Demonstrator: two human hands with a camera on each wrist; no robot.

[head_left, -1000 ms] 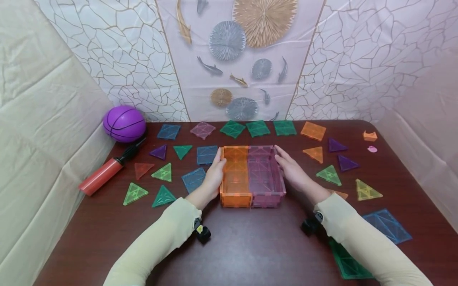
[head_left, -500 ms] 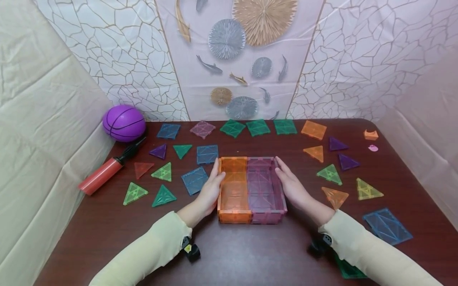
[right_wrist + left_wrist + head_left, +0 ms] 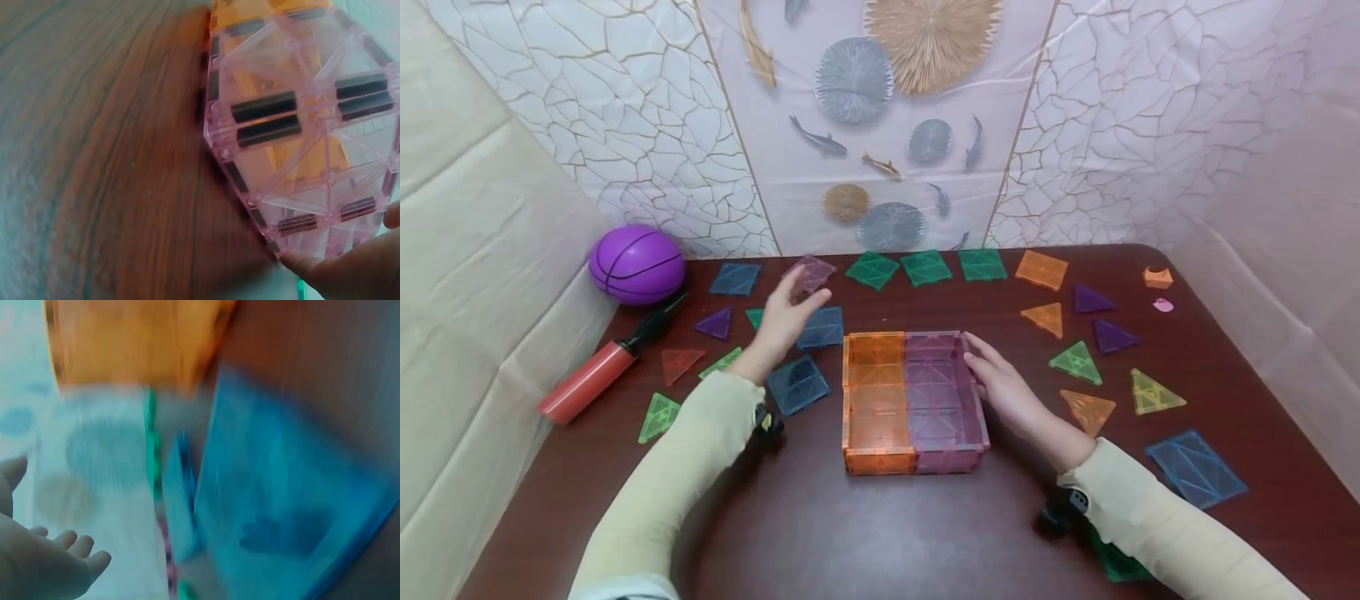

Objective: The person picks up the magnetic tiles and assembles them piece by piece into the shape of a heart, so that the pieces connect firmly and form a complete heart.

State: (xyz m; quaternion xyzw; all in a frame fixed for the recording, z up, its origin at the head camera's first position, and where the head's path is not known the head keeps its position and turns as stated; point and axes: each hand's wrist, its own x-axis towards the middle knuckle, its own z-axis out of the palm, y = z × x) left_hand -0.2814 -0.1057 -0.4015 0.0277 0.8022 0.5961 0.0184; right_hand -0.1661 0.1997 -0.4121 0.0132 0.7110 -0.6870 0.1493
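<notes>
An open-topped box (image 3: 912,458) built of magnetic tiles, its left half orange and its right half purple-pink, stands mid-table. Against the box's right wall rests my right hand (image 3: 1011,396), fingers lying fairly straight along the far right corner. In the right wrist view its fingertips touch the pink tile wall (image 3: 281,169). My left hand (image 3: 781,323) is raised left of the box, fingers spread and holding nothing. Beyond its fingertips lies a pink square tile (image 3: 817,271), partly hidden. Two blue square tiles (image 3: 799,386) lie below and beside that hand; the left wrist view is blurred.
Green square tiles (image 3: 927,267) and an orange one (image 3: 1041,271) line the back edge. Triangular tiles (image 3: 1077,363) lie on both sides, with a large blue tile (image 3: 1197,468) at right. A purple ball (image 3: 637,264) and red hand pump (image 3: 587,383) stand at left.
Both hands drew the box toward the near edge. Then my left hand let go and moved left and away over the tiles, while my right hand stayed against the box. The head view shifted slightly.
</notes>
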